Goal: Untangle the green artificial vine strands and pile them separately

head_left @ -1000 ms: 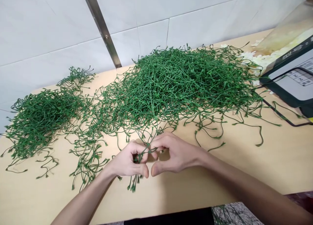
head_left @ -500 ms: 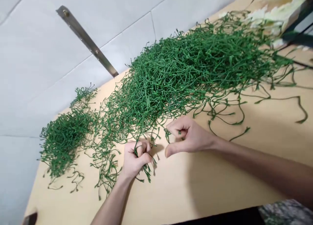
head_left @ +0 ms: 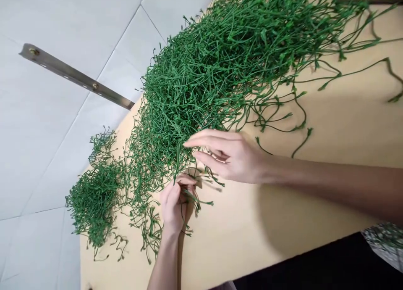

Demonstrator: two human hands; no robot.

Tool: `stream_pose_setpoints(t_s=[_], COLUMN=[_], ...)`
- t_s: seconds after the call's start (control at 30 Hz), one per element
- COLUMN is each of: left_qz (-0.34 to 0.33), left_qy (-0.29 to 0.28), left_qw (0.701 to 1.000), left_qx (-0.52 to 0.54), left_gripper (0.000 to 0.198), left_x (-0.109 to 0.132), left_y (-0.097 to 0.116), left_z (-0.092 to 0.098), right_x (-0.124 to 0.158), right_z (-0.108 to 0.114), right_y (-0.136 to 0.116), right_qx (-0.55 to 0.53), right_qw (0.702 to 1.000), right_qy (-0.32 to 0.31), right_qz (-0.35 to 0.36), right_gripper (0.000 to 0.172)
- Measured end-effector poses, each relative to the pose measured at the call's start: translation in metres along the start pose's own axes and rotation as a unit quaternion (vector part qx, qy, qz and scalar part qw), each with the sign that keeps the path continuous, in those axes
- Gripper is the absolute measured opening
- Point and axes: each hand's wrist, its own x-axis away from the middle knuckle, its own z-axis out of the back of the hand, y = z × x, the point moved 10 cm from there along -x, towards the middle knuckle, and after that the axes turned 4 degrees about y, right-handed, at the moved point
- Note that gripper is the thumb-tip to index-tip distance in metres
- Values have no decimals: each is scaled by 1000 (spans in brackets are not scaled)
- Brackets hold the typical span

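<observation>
My left hand (head_left: 171, 206) is closed around a small bunch of thin green artificial stems (head_left: 197, 201). Their budded tips stick out past its fingers, and other stems rise from the top of the fist. Just above and to the right, my right hand (head_left: 236, 157) has its fingers stretched out and its thumb apart. Its fingertips are beside the upright stems above my left hand; whether they touch is hard to tell. Behind both hands spreads a large tangled pile of green stems (head_left: 220, 67).
A smaller heap of stems (head_left: 94, 201) lies at the left, with loose strands between the piles. Single strands (head_left: 302, 143) lie on the wooden table (head_left: 226, 235) at the right. A metal bracket (head_left: 78, 77) is fixed to the tiled wall (head_left: 56, 122) behind.
My right hand has opened from a curled shape and moved left, closer to the stems above my left hand. My left hand has turned slightly, keeping its bunch. The view has tilted.
</observation>
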Motion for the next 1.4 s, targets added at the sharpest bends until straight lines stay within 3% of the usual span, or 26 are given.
stream_pose_setpoints(t_s=[0.07, 0.13, 0.23, 0.33, 0.5, 0.6, 0.7, 0.8, 1.0, 1.1, 1.2, 1.33, 1.4], left_qz=[-6, -27, -55, -63, -102, -121, -130, -131, -147, -135, -131, -130, -130], left_qy=[8, -9, -39, -34, 35, 23, 14, 1, -26, -21, -3, 2, -7], left_qw=[998, 993, 983, 984, 994, 992, 991, 991, 989, 990, 991, 991, 992], left_qx=[-57, -115, -173, -163, -28, 12, 39, 39, 8, 14, 23, 10, 2], left_gripper=[43, 46, 42, 29, 13, 18, 21, 24, 26, 25, 25, 29, 30], left_x=[1, 3, 5, 5, 5, 3, 0, -1, 4, 3, 2, 1, 1], left_y=[-3, -1, 5, 10, 16, 19, 22, 21, 18, 17, 20, 24, 24], left_z=[5, 4, -2, -5, 3, 0, -1, -2, -5, -7, -6, -6, -8], right_x=[1, 0, -1, 5, 7, 23, 33, 29, 20, 17, 14, 23, 31], right_z=[9, 11, -8, -32, -35, -55, -66, -63, -57, -56, -51, -59, -67], right_y=[1, 4, 15, 18, 21, 34, 33, 30, 16, 9, 9, 17, 20], right_qx=[27, 16, -68, -149, -160, -179, -176, -142, -109, -125, -131, -223, -269], right_qw=[998, 998, 994, 971, 968, 932, 914, 930, 953, 953, 954, 909, 878], right_qy=[56, 66, -22, -124, -123, -216, -282, -274, -255, -254, -236, -260, -284], right_qz=[5, -13, -85, -142, -150, -230, -233, -199, -125, -106, -132, -236, -276], right_gripper=[20, 14, 25, 27, 41, 39, 37, 21, 7, 8, 9, 7, 19])
